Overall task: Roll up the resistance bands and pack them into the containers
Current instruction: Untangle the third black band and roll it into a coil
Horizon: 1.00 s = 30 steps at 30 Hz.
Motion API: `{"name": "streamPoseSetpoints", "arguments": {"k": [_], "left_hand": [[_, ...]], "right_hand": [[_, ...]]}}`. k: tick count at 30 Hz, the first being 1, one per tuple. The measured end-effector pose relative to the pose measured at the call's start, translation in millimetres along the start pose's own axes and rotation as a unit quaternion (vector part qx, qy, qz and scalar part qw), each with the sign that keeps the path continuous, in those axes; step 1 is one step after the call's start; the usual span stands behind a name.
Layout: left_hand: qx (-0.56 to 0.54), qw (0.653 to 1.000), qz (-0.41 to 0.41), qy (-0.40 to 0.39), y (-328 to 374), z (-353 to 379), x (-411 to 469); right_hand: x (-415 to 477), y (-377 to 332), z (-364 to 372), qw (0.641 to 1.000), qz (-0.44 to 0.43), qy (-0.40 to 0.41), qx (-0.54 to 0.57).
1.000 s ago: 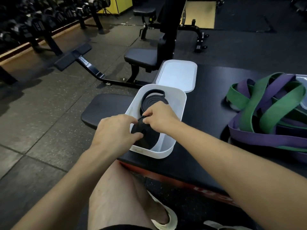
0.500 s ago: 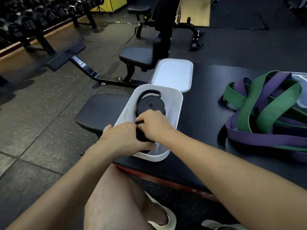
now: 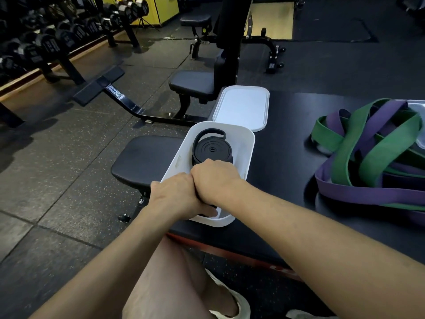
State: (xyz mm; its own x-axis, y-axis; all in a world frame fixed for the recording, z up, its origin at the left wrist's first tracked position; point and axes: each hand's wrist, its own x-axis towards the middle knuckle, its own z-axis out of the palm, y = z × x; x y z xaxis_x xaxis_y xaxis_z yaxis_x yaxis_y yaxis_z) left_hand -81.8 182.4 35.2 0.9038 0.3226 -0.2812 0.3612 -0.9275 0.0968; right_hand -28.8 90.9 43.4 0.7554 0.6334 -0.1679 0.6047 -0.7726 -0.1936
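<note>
A white open container point(image 3: 247, 146) stands at the left edge of a black table point(image 3: 287, 134). A rolled black band point(image 3: 212, 149) lies in its far half. My left hand point(image 3: 174, 196) and my right hand point(image 3: 215, 181) are side by side in the near half, both curled over a second rolled black band point(image 3: 211, 207), of which only a sliver shows beneath them. A tangle of green and purple bands point(image 3: 372, 153) lies on the table to the right.
The white lid point(image 3: 242, 107) lies flat behind the container. Part of a clear container point(image 3: 417, 104) shows behind the tangle. A black bench pad point(image 3: 145, 157) sits left of the table. Dumbbell racks point(image 3: 46, 44) line the far left wall. My knee is below the table edge.
Both hands have gone lower into the near half of the container with the black roll, which is now almost hidden under them.
</note>
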Motion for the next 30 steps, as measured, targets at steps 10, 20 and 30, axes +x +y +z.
{"name": "streamPoseSetpoints", "arguments": {"k": [10, 20, 30], "left_hand": [[0.005, 0.999, 0.022, -0.028, 2, -2, 0], [0.016, 1.000, 0.006, 0.014, 1, 11, 0], [0.073, 0.995, 0.032, 0.057, -1, 22, 6]], "right_hand": [[-13, 1, 11, 0.997, 0.022, 0.068, -0.009], [-23, 30, -3, 0.997, -0.029, -0.059, -0.048], [-22, 32, 10, 0.995, -0.061, -0.037, -0.073]]}}
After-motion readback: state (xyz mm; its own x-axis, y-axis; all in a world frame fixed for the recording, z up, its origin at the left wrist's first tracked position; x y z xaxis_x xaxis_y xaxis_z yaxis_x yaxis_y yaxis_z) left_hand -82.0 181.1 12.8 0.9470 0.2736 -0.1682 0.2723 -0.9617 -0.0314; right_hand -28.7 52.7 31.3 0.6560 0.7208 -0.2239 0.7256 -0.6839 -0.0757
